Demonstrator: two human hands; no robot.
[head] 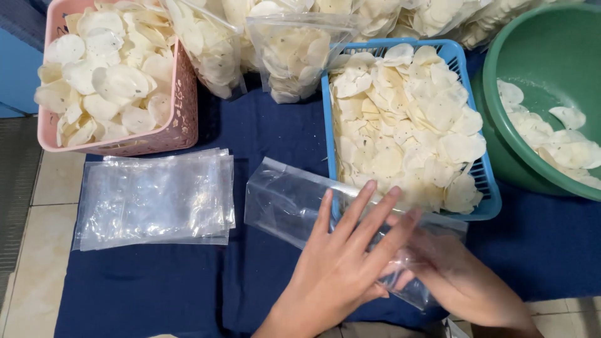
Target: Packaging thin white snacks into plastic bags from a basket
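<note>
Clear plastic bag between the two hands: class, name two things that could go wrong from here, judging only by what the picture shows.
1. The clear bag overlaps the blue basket; pulling it might nudge crackers out.
2. The left hand and right hand press the thin film flat; it may tear or stay stuck shut.

Open blue cloth (pixel 150 281) at lower left gives free passage. Stack of empty clear bags (pixel 156 197) blocks left centre. Blue basket (pixel 482 169) of chips crowds right, touching green basin (pixel 538 50). Pink basket (pixel 181 119) and filled bags (pixel 294 56) wall off far edge. Narrow cloth gap runs between stack and blue basket.
</note>
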